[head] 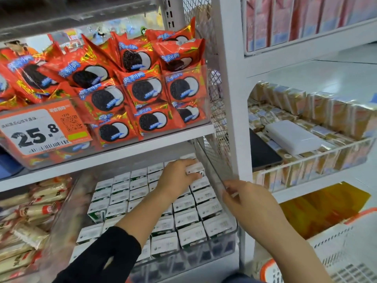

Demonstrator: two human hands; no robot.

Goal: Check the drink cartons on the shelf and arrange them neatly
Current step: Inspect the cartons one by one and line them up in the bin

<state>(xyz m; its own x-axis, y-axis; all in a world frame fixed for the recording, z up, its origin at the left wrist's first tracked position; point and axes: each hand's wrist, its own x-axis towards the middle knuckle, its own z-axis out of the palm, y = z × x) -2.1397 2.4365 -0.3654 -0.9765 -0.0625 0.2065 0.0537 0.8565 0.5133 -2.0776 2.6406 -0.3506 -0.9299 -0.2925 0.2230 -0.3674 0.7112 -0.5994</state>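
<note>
Progress: drink cartons [184,208] mostly ranked upright in clear tray [228,231] on lower shelf, back row unsettled | left hand [177,178] curled around one carton [195,168] at tray's rear | right hand [246,198] pinched tray's side wall | carton print unreadable; price tag [40,129] showed 25.8

White shelf [167,133] unit, several tiers. Upper tier at 10 o'clock: clear bin of red cookie packs [146,90], price tag [40,129] on front. Lower tier at 6 o'clock: clear tray [228,237] packed with white drink cartons [189,219] in rows. At 8 o'clock: pale wrapped snack packs [30,211].
</note>
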